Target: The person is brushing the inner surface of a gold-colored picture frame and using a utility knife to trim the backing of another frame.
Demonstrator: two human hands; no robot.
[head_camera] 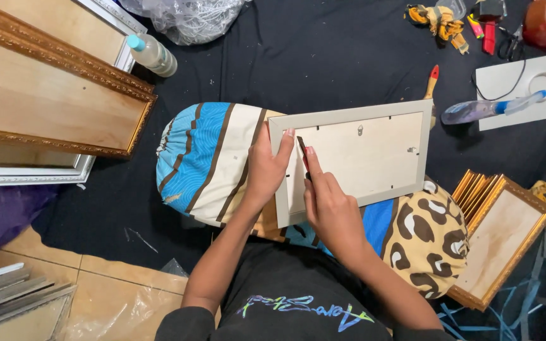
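A pale grey picture frame lies face down on a striped blue and cream cushion, its wooden backing board showing. My left hand rests on the frame's left edge, fingers over the rim. My right hand holds a small dark tool with a red handle, its tip against the backing near the left inner edge.
Gold ornate frames are stacked at the left, smaller gold frames at the right beside a leopard-print cushion. Two plastic bottles, a red-handled brush, a white board and scattered tools lie on the black cloth.
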